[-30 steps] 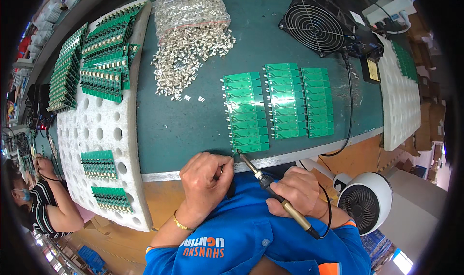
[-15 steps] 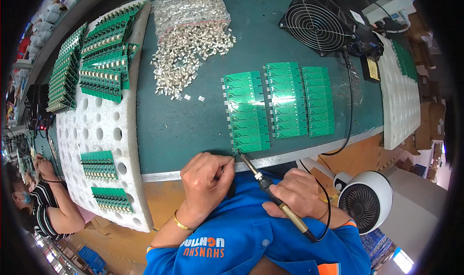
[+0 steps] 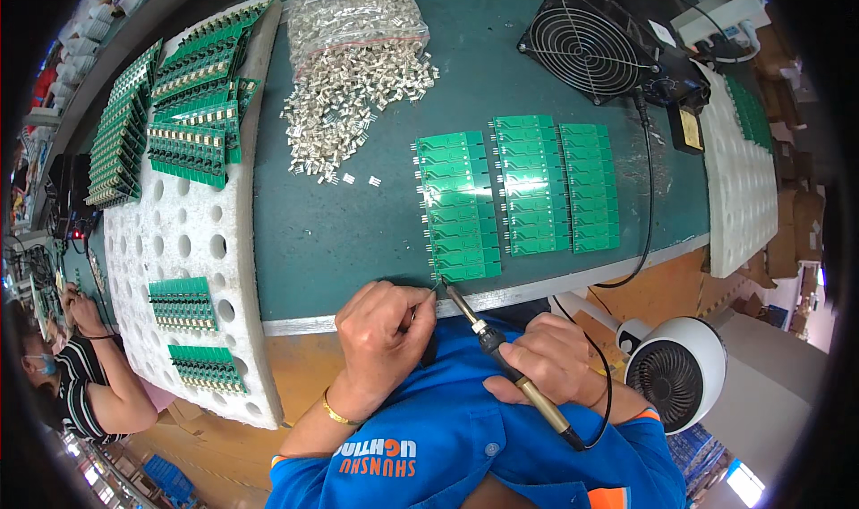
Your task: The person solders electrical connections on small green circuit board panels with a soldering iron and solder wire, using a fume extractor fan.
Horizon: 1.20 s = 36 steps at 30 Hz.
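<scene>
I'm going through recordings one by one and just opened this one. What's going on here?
A person's right hand holds a soldering iron, its tip at the near left corner of the leftmost loose board. The left hand is closed beside that corner; whatever it pinches is too thin to make out. Two more boards lie to the right on the bench. Farther back are small connectors, some in a clear bag. White foam at the left carries other boards.
</scene>
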Motion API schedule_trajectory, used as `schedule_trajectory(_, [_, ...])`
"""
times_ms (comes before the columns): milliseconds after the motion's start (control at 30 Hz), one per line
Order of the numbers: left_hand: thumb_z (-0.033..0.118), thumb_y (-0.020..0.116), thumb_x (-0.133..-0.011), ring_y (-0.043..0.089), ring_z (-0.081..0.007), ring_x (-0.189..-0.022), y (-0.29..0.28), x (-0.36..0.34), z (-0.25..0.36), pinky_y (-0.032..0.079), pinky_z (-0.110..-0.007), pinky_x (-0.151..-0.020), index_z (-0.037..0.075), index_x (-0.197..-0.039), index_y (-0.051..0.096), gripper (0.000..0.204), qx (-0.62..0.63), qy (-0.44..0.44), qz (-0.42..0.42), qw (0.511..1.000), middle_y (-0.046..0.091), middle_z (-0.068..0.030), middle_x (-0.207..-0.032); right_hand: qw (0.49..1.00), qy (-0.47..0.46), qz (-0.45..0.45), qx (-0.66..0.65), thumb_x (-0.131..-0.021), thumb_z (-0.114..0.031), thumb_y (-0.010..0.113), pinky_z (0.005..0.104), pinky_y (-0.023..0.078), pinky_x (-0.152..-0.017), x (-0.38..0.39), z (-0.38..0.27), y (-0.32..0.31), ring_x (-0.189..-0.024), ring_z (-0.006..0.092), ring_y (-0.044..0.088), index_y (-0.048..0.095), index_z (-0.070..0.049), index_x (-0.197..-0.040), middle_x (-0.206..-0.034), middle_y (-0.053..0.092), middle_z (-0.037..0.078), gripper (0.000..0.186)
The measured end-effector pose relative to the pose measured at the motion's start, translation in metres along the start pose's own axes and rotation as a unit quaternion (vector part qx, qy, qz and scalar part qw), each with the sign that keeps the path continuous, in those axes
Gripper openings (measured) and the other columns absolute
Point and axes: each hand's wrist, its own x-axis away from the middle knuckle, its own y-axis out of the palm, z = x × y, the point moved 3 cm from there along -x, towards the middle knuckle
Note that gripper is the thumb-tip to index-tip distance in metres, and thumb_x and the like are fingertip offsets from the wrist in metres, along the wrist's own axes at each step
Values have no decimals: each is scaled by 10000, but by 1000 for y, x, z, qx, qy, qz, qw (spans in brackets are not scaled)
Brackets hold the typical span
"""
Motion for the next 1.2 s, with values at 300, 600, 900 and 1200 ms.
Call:
schedule_trajectory(300, [-27, 766, -714, 491, -190, -496, 2, 0, -1, 387, -324, -478, 55, -748, 662, 137, -5, 2, 2, 1000, 500, -42, -562, 1000, -4, -1, 5, -731, -260, 872, 267, 429, -455, -3, -1, 0, -510, 175, 565, 645, 2, -900, -639, 555, 28, 385])
schedule_trajectory(600, [-26, 766, -728, 487, -175, -502, -1, 0, -2, 389, -313, -501, 55, -754, 668, 130, -8, -5, 13, 1000, 511, -36, -573, 1000, -21, 3, -1, -766, -248, 841, 273, 428, -451, 1, 0, -5, -497, 179, 551, 641, 16, -910, -638, 559, 40, 361])
schedule_trajectory(900, [-17, 765, -748, 496, -162, -513, -4, -1, -2, 390, -303, -507, 52, -762, 662, 124, -4, -25, 15, 1000, 526, -36, -580, 1000, -21, 16, -4, -810, -251, 798, 291, 424, -462, 1, 2, -9, -501, 185, 544, 635, 3, -954, -658, 567, 48, 335])
schedule_trajectory(1200, [15, 758, -822, 509, -115, -553, -11, 1, -2, 399, -266, -523, 17, -801, 634, 126, 27, -69, 22, 997, 579, -43, -675, 998, -30, 49, -21, -862, -332, 761, 287, 416, -476, -4, 12, -14, -534, 174, 540, 656, -40, -1011, -714, 557, 30, 344])
